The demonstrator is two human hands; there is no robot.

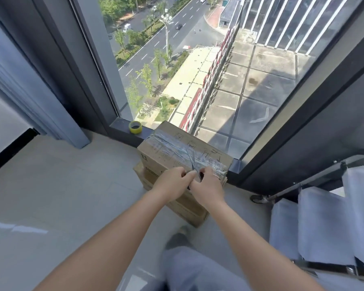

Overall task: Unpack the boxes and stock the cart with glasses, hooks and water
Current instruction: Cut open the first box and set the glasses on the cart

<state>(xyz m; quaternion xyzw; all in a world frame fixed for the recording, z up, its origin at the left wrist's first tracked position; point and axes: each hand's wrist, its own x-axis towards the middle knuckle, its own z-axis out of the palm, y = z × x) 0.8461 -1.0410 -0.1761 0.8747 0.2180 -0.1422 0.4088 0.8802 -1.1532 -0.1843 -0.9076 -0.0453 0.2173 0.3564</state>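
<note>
Both the left hand (172, 181) and the right hand (208, 181) are curled around the handles of the scissors (192, 164), whose blades lie along the taped seam on the top box (177, 148), probably to slit the tape. That box sits stacked on another box (189, 206); floor lies open left of the top box, the window sill with a tape roll (135, 127) runs just behind it, and the cart (324, 217) crowds its right.

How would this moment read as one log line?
stage: opening | both hands grip scissors | blades on taped top box | tape uncut
</note>
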